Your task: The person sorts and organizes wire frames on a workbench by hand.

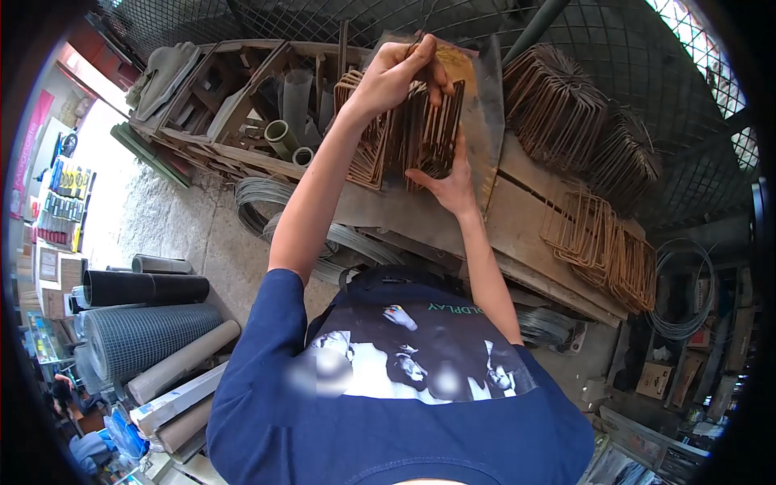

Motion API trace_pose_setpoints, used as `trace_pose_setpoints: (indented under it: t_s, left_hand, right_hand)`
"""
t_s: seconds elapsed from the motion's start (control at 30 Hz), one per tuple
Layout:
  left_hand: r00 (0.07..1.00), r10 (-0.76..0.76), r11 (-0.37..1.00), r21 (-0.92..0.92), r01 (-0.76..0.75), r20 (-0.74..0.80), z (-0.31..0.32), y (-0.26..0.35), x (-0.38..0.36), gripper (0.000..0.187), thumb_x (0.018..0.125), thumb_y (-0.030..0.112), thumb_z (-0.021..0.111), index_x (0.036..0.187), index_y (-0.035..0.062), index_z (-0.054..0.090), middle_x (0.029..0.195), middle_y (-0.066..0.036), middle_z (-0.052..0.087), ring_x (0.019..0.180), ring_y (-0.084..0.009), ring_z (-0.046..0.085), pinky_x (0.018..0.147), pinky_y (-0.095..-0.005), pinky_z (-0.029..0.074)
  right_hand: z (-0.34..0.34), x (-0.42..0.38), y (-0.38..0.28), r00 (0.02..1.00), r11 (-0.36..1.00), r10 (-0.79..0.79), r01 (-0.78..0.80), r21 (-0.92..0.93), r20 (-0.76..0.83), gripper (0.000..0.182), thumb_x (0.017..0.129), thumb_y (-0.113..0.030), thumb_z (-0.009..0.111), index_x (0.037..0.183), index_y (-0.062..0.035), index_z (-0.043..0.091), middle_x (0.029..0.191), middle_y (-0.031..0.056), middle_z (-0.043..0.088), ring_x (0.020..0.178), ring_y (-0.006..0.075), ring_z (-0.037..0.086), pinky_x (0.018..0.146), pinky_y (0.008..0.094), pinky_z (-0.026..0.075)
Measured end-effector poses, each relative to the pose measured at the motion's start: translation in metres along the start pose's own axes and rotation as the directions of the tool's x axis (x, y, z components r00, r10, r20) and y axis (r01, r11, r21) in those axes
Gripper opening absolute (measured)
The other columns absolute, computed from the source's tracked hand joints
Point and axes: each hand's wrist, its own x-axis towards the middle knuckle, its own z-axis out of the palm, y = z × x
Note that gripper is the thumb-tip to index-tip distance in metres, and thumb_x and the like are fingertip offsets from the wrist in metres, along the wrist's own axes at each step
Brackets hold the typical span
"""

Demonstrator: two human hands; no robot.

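A bundle of rusty bent steel stirrups [428,133] stands on the bench, its square rods packed side by side. My left hand [406,71] is closed at the top of the bundle, fingers curled over the far corner beside a thin wire. Around the lower right side of the same bundle, my right hand [450,182] grips with the thumb across the near edge; its other fingers are partly hidden behind the rods. More rusty stirrups [368,153] lean just left of the bundle. Beneath it lies a worn, yellowish-stained sheet [478,105].
The wooden bench [525,190] carries larger stirrup stacks [554,101] and loose rod frames [602,246] to the right. Wire mesh closes off the back. Coils of wire [263,198] lie on the floor at left, near mesh rolls [153,335] and wooden bins [214,101].
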Motion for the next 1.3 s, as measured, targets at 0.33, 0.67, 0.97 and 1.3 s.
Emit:
trace_pose_setpoints:
  t_s: [0.33,0.67,0.97,1.3]
  left_hand:
    - [0.994,-0.102,0.995,0.006,0.103,-0.044,-0.003,-0.006,0.013,0.053,0.1,0.037,0.038,0.073,-0.003,0.059,0.073,-0.012,0.064,0.056,-0.0141,0.058,0.056,-0.0267,0.049]
    - [0.984,-0.175,0.983,0.063,0.173,0.036,-0.007,-0.001,0.016,0.052,0.1,0.038,0.038,0.071,-0.0004,0.058,0.072,-0.013,0.065,0.065,-0.0194,0.064,0.066,-0.0307,0.051]
    - [0.981,-0.143,0.99,0.041,0.139,0.133,-0.015,-0.01,0.023,0.056,0.1,0.039,0.034,0.069,-0.0004,0.059,0.073,-0.014,0.066,0.067,-0.0207,0.066,0.067,-0.0323,0.054]
    - [0.989,-0.143,0.988,0.056,0.141,0.046,-0.014,-0.014,0.018,0.05,0.1,0.038,0.038,0.073,-0.0004,0.057,0.072,-0.012,0.065,0.066,-0.0187,0.066,0.067,-0.0304,0.054]
  right_hand:
    - [-0.006,0.032,0.041,0.987,0.997,-0.021,0.009,0.073,0.162,0.11,0.061,-0.033,0.086,0.143,-0.0018,0.019,0.133,0.0157,0.046,0.122,0.026,0.046,0.104,0.0351,0.035]
    - [-0.089,0.001,0.004,0.944,0.813,0.31,-0.323,-0.485,-0.111,0.094,0.07,-0.054,0.073,0.136,0.0012,0.035,0.136,0.0249,0.037,0.127,0.0364,0.039,0.105,0.0445,0.036]
    - [-0.188,-0.083,0.045,0.617,0.041,0.625,-0.638,-0.769,-0.478,0.096,0.073,-0.047,0.074,0.138,0.004,0.026,0.131,0.039,0.033,0.128,0.0507,0.028,0.109,0.0558,0.018]
    - [-0.182,-0.084,0.061,0.661,-0.004,0.503,-0.643,-0.766,-0.557,0.089,0.076,-0.05,0.069,0.137,0.0022,0.031,0.126,0.0349,0.042,0.124,0.0443,0.037,0.107,0.062,0.013]
